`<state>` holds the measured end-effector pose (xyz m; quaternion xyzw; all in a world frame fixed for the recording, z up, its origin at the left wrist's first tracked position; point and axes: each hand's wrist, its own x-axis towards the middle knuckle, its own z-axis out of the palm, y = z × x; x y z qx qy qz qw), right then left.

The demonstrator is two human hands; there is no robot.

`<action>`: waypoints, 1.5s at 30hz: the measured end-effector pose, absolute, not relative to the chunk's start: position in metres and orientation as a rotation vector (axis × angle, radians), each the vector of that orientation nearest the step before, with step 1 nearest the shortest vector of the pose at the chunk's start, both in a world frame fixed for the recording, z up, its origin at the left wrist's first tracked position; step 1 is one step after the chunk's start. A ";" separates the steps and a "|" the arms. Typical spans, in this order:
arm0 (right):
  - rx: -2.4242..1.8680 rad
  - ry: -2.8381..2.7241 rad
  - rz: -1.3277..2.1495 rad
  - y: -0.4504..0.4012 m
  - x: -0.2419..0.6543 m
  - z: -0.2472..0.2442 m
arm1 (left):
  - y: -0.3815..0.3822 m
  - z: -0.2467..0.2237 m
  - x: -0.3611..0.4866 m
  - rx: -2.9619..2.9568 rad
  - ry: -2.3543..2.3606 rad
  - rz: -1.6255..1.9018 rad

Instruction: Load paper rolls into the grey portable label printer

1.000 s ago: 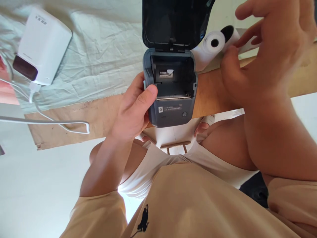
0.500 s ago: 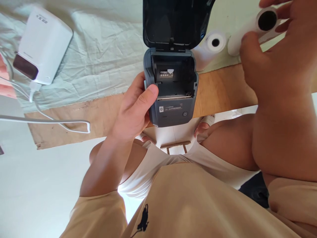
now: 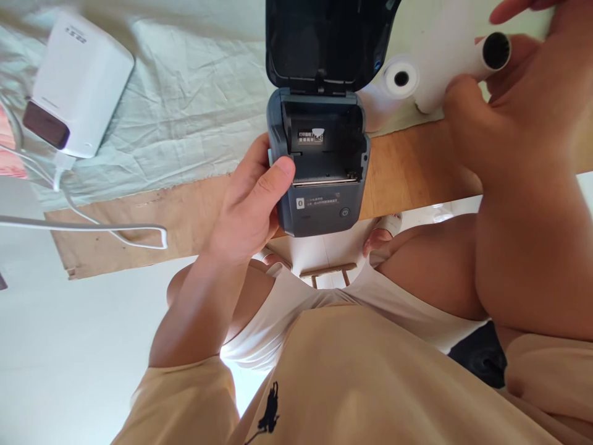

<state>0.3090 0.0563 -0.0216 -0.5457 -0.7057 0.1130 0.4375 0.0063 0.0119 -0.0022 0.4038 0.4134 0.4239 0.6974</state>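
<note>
Head view: the left hand [image 3: 248, 198] holds the dark printer [image 3: 322, 170] by its side, with the thumb on top and the other fingers mostly hidden under it. The printer's lid [image 3: 319, 43] is up, so the hollow inside shows, just to the right of the left thumb. The right hand [image 3: 523, 111] is well off to the right of the left hand and a bit farther from the body. It is the nearer hand to the white roll [image 3: 473, 62], and seems to pinch it between the thumb and the fingers, but the far fingers are partly hidden. The roll's dark round end is by the right hand's fingers. From there its length runs left, past the thumb tip, toward the printer side, though the white part beyond is too blurry to follow well. So the open hollow lies left of the right hand and a little nearer the body. Another roll [image 3: 386, 96] sits between them, just beside the printer and apart from the right hand. Bare worktop [image 3: 417, 161] shows below the right thumb.
</note>
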 end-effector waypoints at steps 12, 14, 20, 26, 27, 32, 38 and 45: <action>-1.255 -1.815 0.300 0.060 0.297 -0.025 | 0.011 -0.003 0.007 0.890 0.929 0.957; -1.520 -1.794 0.254 0.058 0.292 -0.019 | 0.011 -0.005 0.006 0.902 0.915 0.960; -1.698 -1.779 0.145 0.058 0.293 -0.018 | 0.012 -0.006 0.007 0.891 0.902 0.959; -1.553 -1.833 0.239 0.059 0.293 -0.020 | 0.011 -0.004 0.010 0.872 0.914 0.961; -1.641 -1.835 0.219 0.059 0.292 -0.019 | 0.011 -0.004 0.009 0.869 0.919 0.958; -1.560 -1.869 0.179 0.058 0.293 -0.017 | 0.011 0.000 0.005 0.871 0.902 0.929; -1.463 -1.938 0.035 0.053 0.298 -0.018 | 0.009 -0.003 0.012 0.866 0.923 0.985; -1.230 -1.960 0.255 0.036 0.263 -0.014 | 0.010 0.002 0.011 0.890 0.967 0.876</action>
